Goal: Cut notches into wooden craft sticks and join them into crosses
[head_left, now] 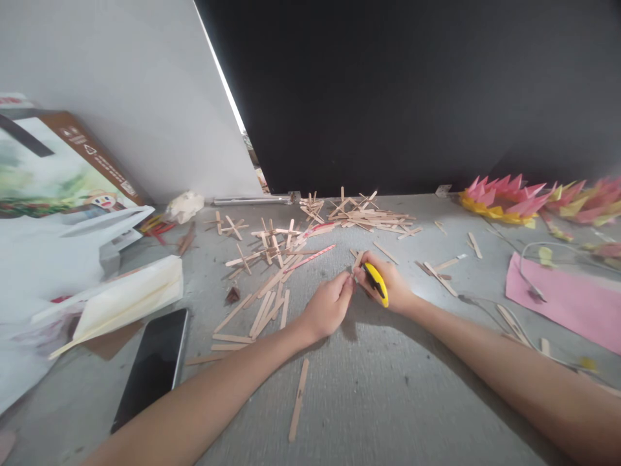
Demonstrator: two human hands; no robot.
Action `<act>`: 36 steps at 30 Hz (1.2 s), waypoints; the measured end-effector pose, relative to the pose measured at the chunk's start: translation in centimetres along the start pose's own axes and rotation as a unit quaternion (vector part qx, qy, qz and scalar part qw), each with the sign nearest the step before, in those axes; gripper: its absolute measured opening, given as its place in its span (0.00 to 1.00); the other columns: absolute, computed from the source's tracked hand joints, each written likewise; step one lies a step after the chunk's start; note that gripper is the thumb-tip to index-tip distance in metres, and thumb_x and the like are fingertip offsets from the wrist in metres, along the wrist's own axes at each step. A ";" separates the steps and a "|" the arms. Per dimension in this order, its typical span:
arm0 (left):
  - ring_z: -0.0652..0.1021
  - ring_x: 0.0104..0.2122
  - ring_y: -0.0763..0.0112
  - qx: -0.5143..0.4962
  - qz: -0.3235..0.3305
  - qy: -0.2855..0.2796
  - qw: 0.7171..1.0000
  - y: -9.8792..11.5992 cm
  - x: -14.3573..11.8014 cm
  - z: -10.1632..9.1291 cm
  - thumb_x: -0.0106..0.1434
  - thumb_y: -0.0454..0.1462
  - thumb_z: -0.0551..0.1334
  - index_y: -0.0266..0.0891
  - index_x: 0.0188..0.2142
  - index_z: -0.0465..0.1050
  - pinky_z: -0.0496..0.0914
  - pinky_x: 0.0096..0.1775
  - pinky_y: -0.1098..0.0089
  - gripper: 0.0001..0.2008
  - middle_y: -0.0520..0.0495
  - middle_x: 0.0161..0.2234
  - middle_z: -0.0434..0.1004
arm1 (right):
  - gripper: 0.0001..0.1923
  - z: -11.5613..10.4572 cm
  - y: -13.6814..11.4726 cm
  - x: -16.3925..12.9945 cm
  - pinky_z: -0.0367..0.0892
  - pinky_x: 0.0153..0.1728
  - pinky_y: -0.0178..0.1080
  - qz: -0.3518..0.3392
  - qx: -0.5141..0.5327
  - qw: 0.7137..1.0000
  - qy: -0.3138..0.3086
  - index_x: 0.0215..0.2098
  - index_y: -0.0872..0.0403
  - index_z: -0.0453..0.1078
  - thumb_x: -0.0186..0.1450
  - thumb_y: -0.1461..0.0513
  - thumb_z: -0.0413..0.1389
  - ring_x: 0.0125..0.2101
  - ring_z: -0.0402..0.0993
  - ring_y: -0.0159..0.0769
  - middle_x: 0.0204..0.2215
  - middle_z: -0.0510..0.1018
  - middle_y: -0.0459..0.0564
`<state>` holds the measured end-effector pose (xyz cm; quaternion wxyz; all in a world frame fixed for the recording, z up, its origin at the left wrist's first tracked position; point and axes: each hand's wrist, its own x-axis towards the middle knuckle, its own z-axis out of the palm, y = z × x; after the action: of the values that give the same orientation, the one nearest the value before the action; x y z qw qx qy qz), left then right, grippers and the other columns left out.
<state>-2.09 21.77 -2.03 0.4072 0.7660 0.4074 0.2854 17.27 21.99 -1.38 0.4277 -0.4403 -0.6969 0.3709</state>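
Observation:
A yellow and black utility knife (376,283) is gripped in my right hand (395,291), its blade end hidden among the fingers. My left hand (330,303) is closed in a pinch, and its fingertips meet those of my right hand. From between the two hands a wooden craft stick (358,259) pokes out away from me; its near end is covered by the fingers. Left of the hands, loose craft sticks (264,314) lie spread on the grey surface. One single stick (299,400) lies nearer to me, below my left wrist.
Sticks joined in crossed shapes (276,243) and a stick pile (373,217) lie farther back, near a red-patterned straw (310,257). A phone (152,366) and white bag (48,259) are left. At right are pink paper (563,304), a cable (521,259) and folded-paper rings (504,200). A dark panel (412,97) stands behind.

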 end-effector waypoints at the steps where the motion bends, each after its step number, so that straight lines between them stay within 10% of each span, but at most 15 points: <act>1: 0.70 0.26 0.68 0.002 0.000 0.001 1.000 0.0 0.0 0.0 0.79 0.50 0.46 0.43 0.31 0.60 0.61 0.33 0.67 0.22 0.53 0.23 0.67 | 0.16 0.0 -0.1 0.0 0.61 0.22 0.34 0.007 0.014 1.000 0.008 0.37 0.49 0.63 0.71 0.47 0.59 0.18 0.63 0.31 0.20 0.67 0.39; 36: 0.69 0.25 0.69 0.019 -0.002 -0.010 1.000 0.4 0.1 -0.1 0.79 0.48 0.46 0.43 0.30 0.58 0.59 0.32 0.66 0.21 0.53 0.23 0.66 | 0.21 0.0 -0.4 0.1 0.62 0.21 0.35 0.008 0.030 0.999 0.028 0.37 0.49 0.62 0.71 0.43 0.59 0.18 0.63 0.32 0.19 0.67 0.39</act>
<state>-1.97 21.74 -1.60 0.3975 0.7758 0.4097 0.2691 17.13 21.94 -1.00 0.4574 -0.4431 -0.6696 0.3823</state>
